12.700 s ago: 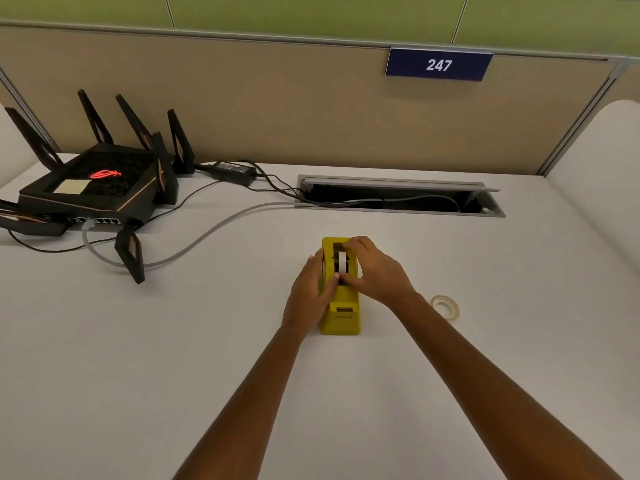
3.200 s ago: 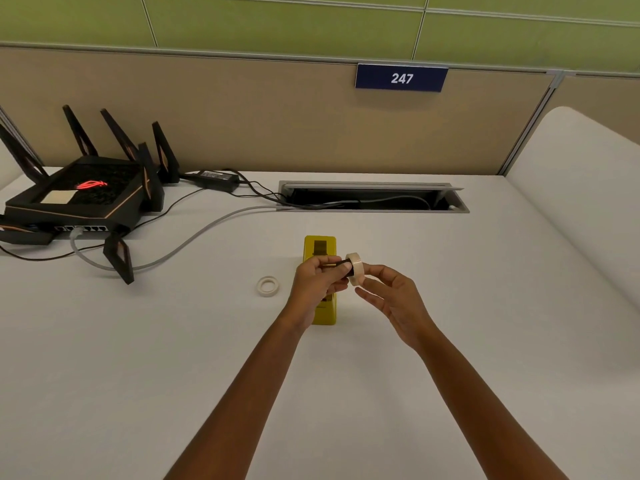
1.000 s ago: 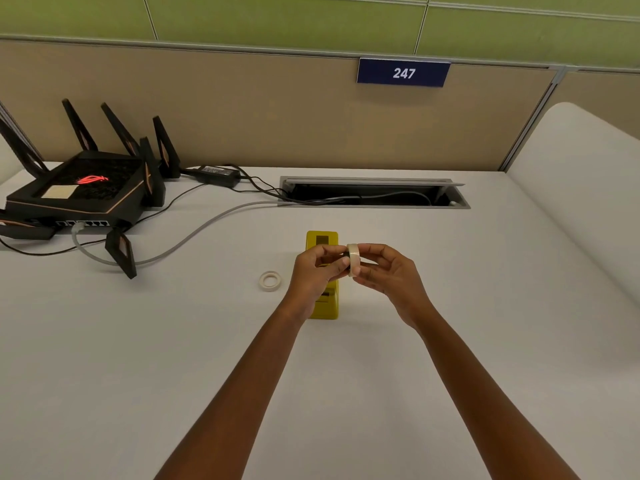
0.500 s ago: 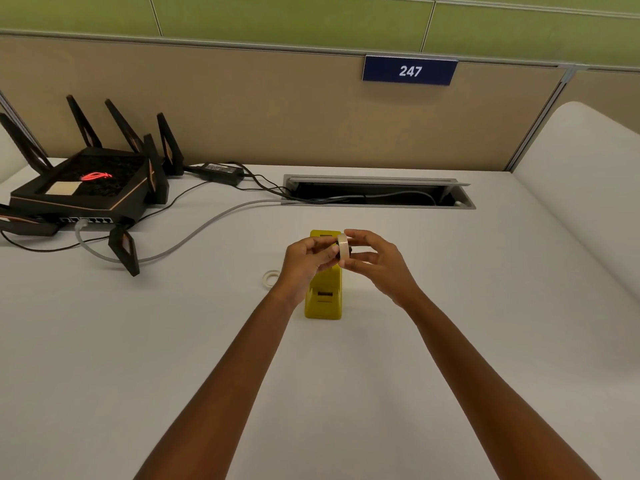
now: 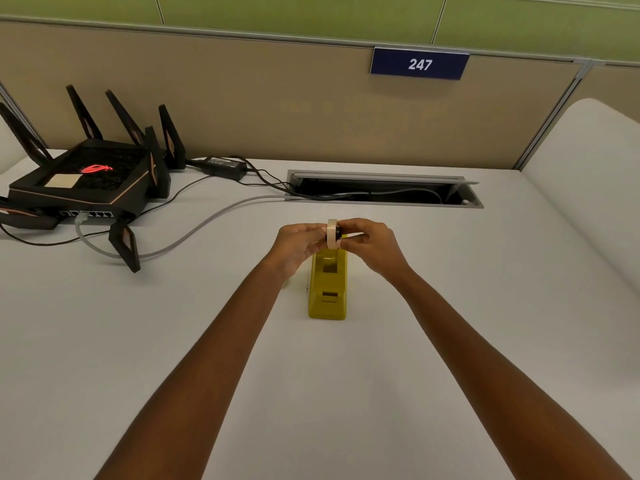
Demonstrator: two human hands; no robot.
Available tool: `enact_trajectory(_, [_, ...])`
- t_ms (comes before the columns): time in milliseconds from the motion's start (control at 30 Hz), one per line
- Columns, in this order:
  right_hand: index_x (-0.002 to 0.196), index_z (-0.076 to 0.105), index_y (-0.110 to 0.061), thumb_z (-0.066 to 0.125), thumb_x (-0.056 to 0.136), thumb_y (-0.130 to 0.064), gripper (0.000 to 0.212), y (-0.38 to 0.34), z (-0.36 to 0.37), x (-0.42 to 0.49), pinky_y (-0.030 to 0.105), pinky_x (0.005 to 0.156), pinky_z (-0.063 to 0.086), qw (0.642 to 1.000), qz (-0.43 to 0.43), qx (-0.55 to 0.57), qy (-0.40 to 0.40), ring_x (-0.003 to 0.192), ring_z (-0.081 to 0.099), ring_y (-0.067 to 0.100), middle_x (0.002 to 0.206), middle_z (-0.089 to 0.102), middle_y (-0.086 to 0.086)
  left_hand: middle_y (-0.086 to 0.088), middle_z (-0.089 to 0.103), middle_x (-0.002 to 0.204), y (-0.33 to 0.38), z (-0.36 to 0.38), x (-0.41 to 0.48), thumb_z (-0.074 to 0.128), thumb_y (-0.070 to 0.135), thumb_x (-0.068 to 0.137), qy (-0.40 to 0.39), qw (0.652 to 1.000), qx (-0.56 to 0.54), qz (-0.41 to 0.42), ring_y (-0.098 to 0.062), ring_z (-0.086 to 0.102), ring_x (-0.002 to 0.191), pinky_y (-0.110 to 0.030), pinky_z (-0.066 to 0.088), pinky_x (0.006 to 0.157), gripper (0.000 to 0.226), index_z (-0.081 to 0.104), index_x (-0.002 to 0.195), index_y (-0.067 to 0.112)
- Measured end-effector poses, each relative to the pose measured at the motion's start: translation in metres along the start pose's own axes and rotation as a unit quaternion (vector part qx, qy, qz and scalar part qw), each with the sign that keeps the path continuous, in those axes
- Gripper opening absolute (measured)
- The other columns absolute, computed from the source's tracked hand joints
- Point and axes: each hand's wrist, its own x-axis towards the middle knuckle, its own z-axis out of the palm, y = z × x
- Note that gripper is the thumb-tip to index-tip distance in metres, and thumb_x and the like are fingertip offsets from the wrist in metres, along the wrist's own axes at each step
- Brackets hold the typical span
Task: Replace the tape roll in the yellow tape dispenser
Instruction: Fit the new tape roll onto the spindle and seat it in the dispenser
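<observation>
The yellow tape dispenser stands on the white desk, its open roll slot facing up. Just above its far end, both hands hold a cream tape roll upright, with a black hub at its centre. My left hand pinches the roll from the left. My right hand pinches the hub side from the right. The old tape roll is mostly hidden behind my left forearm; only a pale sliver shows.
A black router with antennas sits at the back left, with its grey cable and black cords running to an open cable tray in the desk. A beige partition closes the back edge.
Both hands have carried the tape roll slightly farther away, over the dispenser's rear end. The old roll on the desk has slipped out of sight behind my left forearm.
</observation>
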Motion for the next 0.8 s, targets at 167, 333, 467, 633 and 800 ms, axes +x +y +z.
enact_trajectory(167, [0.111,0.059,-0.003,0.064,0.082,-0.013,0.031,-0.004,-0.003,0.016,0.025,0.080,0.044,0.998,-0.024,-0.060,0.002,0.095,0.063,0.025,0.111,0.066,0.017,-0.021,0.059,0.120,0.008,0.001,0.007,0.054,0.002,0.085,0.015,0.999,0.040,0.014,-0.025,0.059,0.097,-0.029,0.048,0.085,0.028,0.056,0.112,-0.004])
enact_trajectory(333, [0.113,0.057,-0.002,0.063,0.082,-0.015,0.033,-0.004,0.002,0.022,0.026,0.079,0.044,0.995,-0.026,-0.096,-0.012,0.097,0.061,0.028,0.112,0.065,0.018,-0.022,0.057,0.124,0.007,0.003,0.012,0.052,-0.003,0.085,0.044,0.996,0.072,0.010,-0.033,0.059,0.109,-0.034,0.048,0.095,0.032,0.053,0.116,-0.006])
enact_trajectory(467, [0.112,0.057,-0.001,0.064,0.082,-0.016,0.035,0.001,0.006,0.022,0.027,0.081,0.043,0.994,-0.023,-0.105,-0.018,0.100,0.059,0.029,0.114,0.064,0.018,-0.023,0.058,0.122,0.002,0.002,0.012,0.049,-0.005,0.086,0.056,0.993,0.098,0.021,-0.034,0.059,0.108,-0.033,0.048,0.093,0.030,0.055,0.115,-0.006])
enact_trajectory(633, [0.111,0.057,-0.002,0.063,0.082,-0.013,0.032,0.012,0.011,0.018,0.026,0.081,0.041,0.994,-0.022,-0.105,-0.033,0.102,0.058,0.029,0.114,0.064,0.018,-0.023,0.058,0.121,-0.007,-0.002,0.011,0.046,-0.008,0.086,0.058,0.990,0.121,0.032,-0.032,0.059,0.106,-0.029,0.048,0.088,0.029,0.056,0.113,-0.006])
enact_trajectory(800, [0.113,0.057,-0.003,0.064,0.081,-0.013,0.034,0.024,0.015,0.015,0.028,0.079,0.041,0.993,-0.021,-0.113,-0.014,0.102,0.055,0.030,0.115,0.058,0.021,-0.026,0.057,0.121,-0.016,-0.006,0.011,0.043,-0.012,0.086,0.073,0.994,0.077,0.021,-0.035,0.057,0.110,-0.031,0.047,0.092,0.029,0.056,0.111,-0.008])
